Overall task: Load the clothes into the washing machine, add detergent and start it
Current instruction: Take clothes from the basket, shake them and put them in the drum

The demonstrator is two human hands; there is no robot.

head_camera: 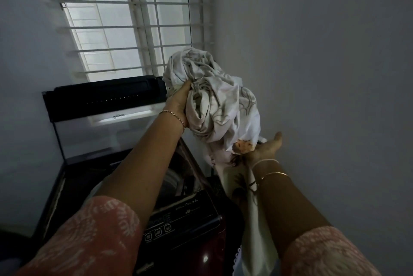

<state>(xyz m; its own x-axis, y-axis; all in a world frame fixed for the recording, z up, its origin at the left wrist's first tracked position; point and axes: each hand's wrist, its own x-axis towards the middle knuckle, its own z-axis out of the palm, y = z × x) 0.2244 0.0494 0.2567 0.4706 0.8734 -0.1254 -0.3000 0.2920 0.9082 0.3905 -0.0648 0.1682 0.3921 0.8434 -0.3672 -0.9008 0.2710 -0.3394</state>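
Note:
A bunched white cloth (214,101) with a grey pattern and an orange patch is held up in the air above the right side of the washing machine (185,226). My left hand (178,101) grips the bundle from the left. My right hand (266,148) supports its lower end from beneath, thumb pointing up; its fingers are hidden by the cloth, and a tail of fabric hangs down past my wrist. The top-loader's glass lid (89,128) stands raised. Part of the drum (176,177) shows below my left forearm.
The machine's dark control panel (161,228) with buttons faces me at the front. A barred window (134,25) is behind the machine. A bare grey wall (324,74) runs close along the right.

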